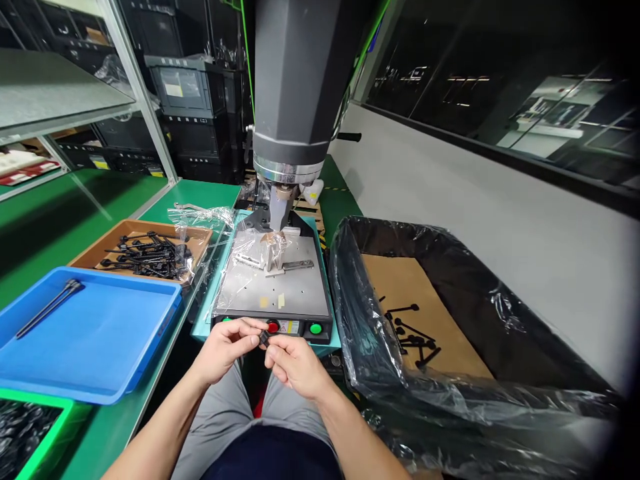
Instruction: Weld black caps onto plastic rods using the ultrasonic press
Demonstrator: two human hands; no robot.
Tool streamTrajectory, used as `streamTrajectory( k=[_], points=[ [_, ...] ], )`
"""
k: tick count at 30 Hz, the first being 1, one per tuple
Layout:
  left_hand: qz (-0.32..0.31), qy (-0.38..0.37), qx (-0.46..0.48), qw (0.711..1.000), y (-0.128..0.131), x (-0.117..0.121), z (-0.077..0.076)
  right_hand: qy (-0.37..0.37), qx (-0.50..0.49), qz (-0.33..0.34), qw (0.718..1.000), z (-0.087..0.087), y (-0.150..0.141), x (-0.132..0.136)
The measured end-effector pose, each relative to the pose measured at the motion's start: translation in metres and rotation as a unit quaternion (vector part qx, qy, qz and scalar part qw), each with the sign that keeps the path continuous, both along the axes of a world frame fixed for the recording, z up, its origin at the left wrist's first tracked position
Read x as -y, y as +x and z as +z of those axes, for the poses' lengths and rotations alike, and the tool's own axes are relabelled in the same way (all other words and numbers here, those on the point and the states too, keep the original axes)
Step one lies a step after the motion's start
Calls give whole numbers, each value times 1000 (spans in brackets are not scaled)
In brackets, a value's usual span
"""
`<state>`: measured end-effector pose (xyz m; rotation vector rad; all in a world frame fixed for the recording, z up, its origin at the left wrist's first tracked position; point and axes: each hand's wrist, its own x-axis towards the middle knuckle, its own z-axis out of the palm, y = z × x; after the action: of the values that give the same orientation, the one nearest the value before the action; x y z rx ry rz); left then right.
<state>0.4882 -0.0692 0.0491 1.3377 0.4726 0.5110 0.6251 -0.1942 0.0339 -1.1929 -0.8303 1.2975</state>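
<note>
Close in front of my lap, both hands pinch a small black plastic part (264, 337) between their fingertips. My left hand (231, 347) grips it from the left, my right hand (295, 363) from the right; the fingers cover much of it. Just beyond them is the front panel of a press machine, with a red button (273, 327) and a green button (315, 329). On its metal plate (260, 287) stands a small fixture (274, 259), directly under the tapered metal tool head (279, 208). Clear plastic film lies about the fixture.
To the left are a blue tray (100, 360) with long thin black parts (50, 308), a brown tray (90, 253) full of black stalked parts, and a green-rimmed bin (55, 427). On the right, a film-lined box (470, 287) holds several black parts on cardboard. The machine column (295, 80) rises ahead.
</note>
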Motion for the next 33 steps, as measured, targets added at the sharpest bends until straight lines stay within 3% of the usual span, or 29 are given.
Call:
streamTrajectory(
  k=[4, 8, 12, 16, 21, 26, 33],
  points=[
    [5, 37, 11, 999, 4, 4, -1, 47, 38, -46, 997, -7, 1, -2],
    [69, 59, 35, 995, 14, 12, -7, 75, 92, -87, 989, -11, 0, -7],
    [111, 114, 29, 987, 25, 9, -8, 98, -7, -90, 991, -15, 1, -16],
    [92, 146, -1, 985, 35, 2, -10, 101, -98, -114, 983, -22, 9, -28],
    [96, 65, -3, 993, 57, -7, -26, 85, -101, -182, 974, -30, 39, -47],
    [108, -85, 26, 990, 92, -31, -45, 67, -90, -270, 956, -28, 83, -71],
    [149, -227, 197, 942, 127, -60, -46, 84, 35, -256, 962, -25, 114, -114]
  ],
)
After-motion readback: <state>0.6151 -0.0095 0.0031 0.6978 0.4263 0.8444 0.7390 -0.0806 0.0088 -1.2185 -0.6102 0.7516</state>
